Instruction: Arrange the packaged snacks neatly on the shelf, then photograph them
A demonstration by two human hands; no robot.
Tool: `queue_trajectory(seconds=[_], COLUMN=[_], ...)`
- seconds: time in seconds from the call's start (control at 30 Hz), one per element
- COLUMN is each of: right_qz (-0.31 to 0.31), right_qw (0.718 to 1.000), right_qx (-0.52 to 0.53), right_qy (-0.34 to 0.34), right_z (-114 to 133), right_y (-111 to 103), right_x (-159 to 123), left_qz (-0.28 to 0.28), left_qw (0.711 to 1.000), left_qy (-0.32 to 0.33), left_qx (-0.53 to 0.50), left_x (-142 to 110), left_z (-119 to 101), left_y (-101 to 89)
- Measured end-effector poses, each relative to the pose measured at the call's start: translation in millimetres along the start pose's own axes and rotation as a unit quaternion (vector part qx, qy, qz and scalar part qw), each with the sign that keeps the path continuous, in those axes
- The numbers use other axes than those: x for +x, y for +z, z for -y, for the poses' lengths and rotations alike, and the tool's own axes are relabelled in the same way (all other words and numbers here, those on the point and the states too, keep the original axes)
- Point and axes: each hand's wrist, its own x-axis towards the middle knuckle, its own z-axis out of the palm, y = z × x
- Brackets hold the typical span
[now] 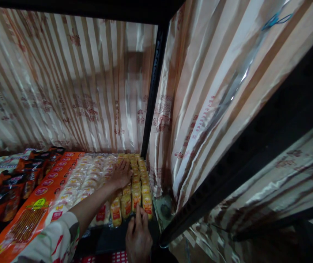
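My left hand (120,174) reaches deep onto the shelf and lies flat, fingers spread, on top of rows of small snack packets. Pale packets (90,179) lie left of it and yellow packets (137,190) right of it. My right hand (138,235) is at the shelf's front edge, fingers together, its fingertips touching the front yellow packets (134,204). Nothing is clearly gripped in either hand. A patterned sleeve (55,237) covers my left forearm.
Orange snack bags (36,204) lie left of the pale packets, and dark red-black bags (5,182) fill the far left. A black metal shelf post (152,91) stands behind. Striped shiny curtain fabric (214,91) hangs behind and to the right. A black shelf beam (255,153) crosses diagonally.
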Motion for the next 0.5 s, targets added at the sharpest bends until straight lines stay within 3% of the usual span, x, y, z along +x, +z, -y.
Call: queue_trajectory(seconds=[0.2,0.5], right_qz=[0.000,0.001], right_qw=[1.000,1.000], right_qx=[0.004,-0.001], right_qy=[-0.002,0.003], right_z=[-1.4,-1.0], right_y=[2.3,2.6], right_x=[-1.2,-0.5], left_qz=[-0.001,0.013], left_qw=[1.000,1.000], left_qy=[-0.006,0.010], left_qx=[0.000,-0.002], left_x=[18.1,4.4], left_z=[0.1,-2.5], left_y=[5.6,4.6])
